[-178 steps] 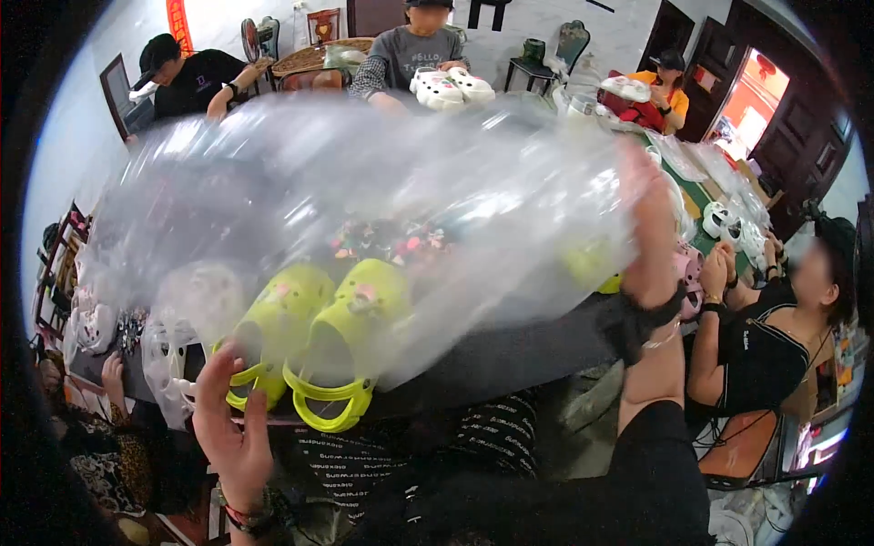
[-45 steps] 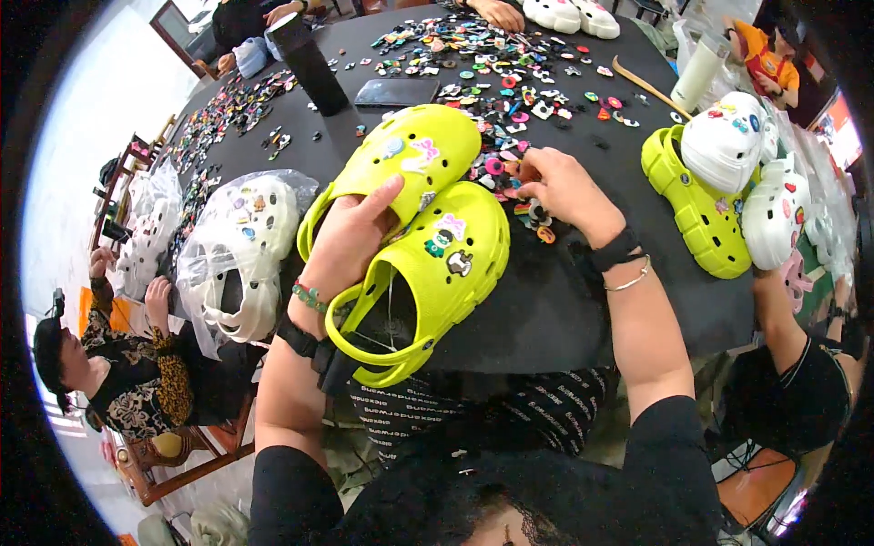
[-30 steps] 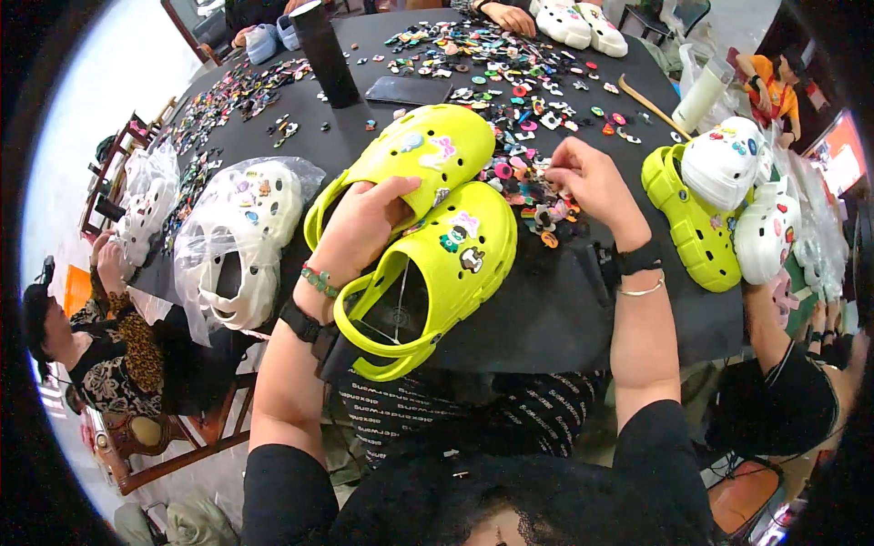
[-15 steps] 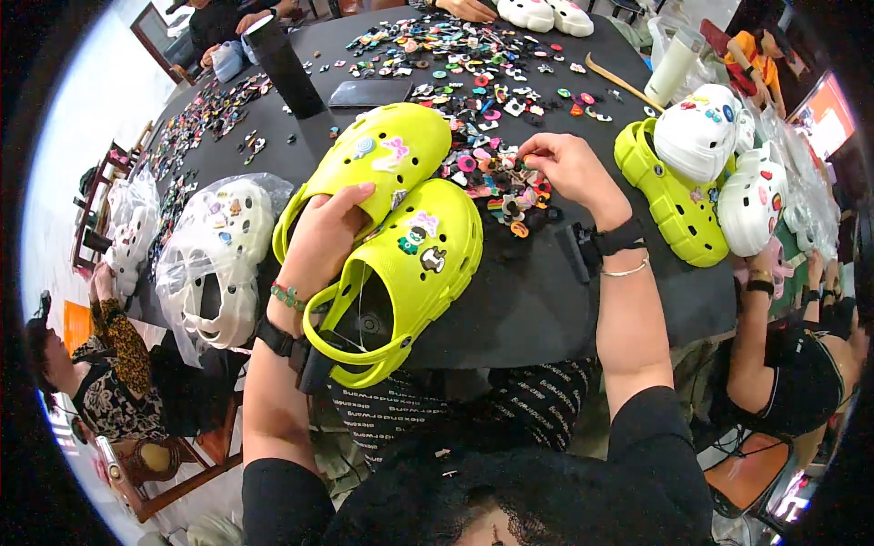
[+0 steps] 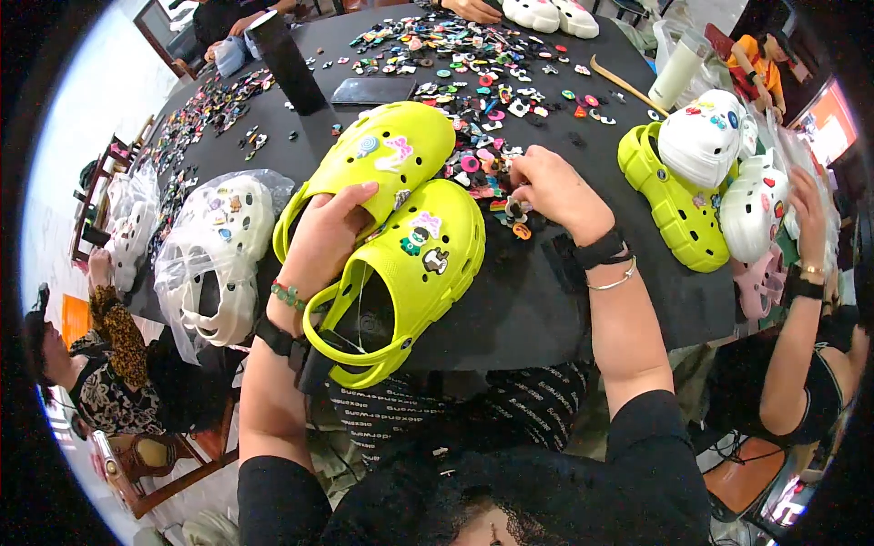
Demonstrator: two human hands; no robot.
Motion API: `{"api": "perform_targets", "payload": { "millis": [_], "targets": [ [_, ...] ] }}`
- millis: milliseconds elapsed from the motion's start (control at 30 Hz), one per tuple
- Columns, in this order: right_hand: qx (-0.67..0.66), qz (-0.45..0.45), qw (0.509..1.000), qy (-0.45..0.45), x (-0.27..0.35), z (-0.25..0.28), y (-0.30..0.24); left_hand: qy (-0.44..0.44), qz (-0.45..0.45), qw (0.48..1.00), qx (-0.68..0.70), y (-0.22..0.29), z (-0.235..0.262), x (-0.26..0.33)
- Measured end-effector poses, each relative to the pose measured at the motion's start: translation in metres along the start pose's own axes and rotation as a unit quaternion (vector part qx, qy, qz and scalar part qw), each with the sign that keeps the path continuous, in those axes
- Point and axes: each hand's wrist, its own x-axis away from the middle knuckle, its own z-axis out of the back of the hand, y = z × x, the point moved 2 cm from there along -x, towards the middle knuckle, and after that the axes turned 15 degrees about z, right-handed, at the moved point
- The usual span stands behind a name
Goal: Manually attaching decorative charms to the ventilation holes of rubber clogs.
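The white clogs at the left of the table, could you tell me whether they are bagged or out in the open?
Bagged: the white clogs lie inside a clear plastic bag.

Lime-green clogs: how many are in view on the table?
3. Two lie side by side before the person: the near clog under the left hand, the far clog behind it. A third lies right, under white clogs. More may be hidden.

Charms point(image 5: 473, 64) crowd the table point(image 5: 546, 309); bare near its front edge.

Single head-worn fisheye view, looking steeply down, close over black table point(image 5: 546, 309), edges bending at rim
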Motion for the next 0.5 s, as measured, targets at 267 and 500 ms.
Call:
{"api": "perform_targets", "payload": {
  "millis": [267, 500],
  "targets": [
    [-0.075, -0.047, 0.996, 0.008, -0.011, 0.02, -0.014, -0.009, -0.001, 1.0, -0.006, 0.001, 0.0, -0.001],
    [-0.373, -0.026, 0.911, 0.175, -0.049, 0.018, -0.04, -0.003, -0.024, 0.993, -0.118, 0.004, 0.003, 0.001]
  ]
}}
